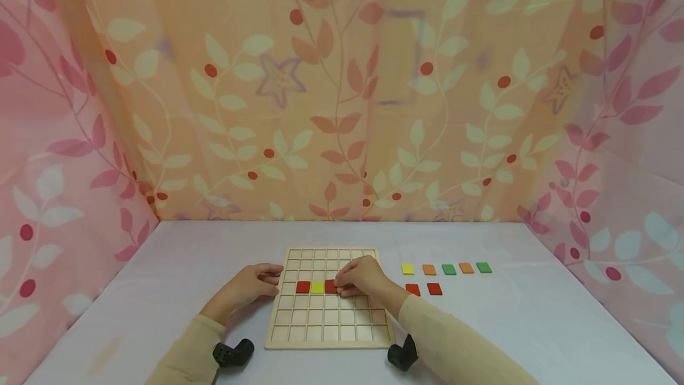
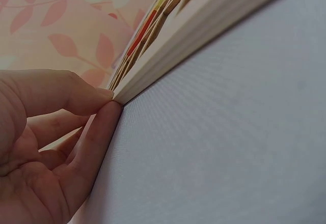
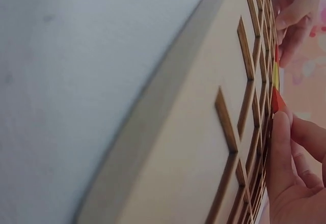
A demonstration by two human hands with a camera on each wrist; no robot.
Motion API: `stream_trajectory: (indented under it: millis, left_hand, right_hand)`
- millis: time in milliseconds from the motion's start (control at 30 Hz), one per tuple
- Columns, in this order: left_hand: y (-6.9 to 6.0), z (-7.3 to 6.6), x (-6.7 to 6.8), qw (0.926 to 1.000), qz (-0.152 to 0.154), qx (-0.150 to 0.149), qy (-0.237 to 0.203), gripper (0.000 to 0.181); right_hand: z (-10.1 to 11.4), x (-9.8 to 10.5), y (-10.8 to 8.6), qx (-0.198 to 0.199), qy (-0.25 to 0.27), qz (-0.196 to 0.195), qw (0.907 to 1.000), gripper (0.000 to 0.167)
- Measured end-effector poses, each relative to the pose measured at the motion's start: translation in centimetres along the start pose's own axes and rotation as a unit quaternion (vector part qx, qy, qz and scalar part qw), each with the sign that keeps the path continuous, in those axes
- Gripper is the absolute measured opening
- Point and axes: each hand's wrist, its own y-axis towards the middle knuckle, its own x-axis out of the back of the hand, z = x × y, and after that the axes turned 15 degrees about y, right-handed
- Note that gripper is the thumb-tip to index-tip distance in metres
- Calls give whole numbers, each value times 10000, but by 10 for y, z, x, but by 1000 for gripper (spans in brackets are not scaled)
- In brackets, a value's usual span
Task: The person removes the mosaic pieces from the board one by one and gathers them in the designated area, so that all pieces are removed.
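Note:
A pale wooden grid board (image 1: 331, 316) lies flat on the table. Along one of its rows sit a red tile (image 1: 303, 287), a yellow tile (image 1: 317, 287) and, to their right, another red tile (image 1: 331, 286). My right hand (image 1: 364, 278) pinches that rightmost red tile between thumb and fingers; in the right wrist view the red tile (image 3: 277, 101) stands tilted at the grid. At the board's left edge, my left hand (image 1: 243, 290) holds the rim with thumb and fingertip, as the left wrist view shows my left hand (image 2: 56, 132) doing.
Right of the board, a row holds a yellow tile (image 1: 408, 269), orange tiles (image 1: 429, 270) and green tiles (image 1: 449, 269). Two red tiles (image 1: 434, 289) lie nearer, one close to my right wrist. Patterned curtains (image 1: 342, 106) close off the back and sides of the table.

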Motion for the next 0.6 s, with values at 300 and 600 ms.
stream_trajectory:
  millis: [300, 600]
  left_hand:
    - [-1, -2, -1, 10000, -29, 16, 20, 57]
    - [-1, -1, 0, 10000, -29, -51, -15, 57]
  right_hand:
    - [-1, 0, -1, -48, -26, -30, 10000, 13]
    - [2, 13, -5, -128, -47, -104, 9999, 15]
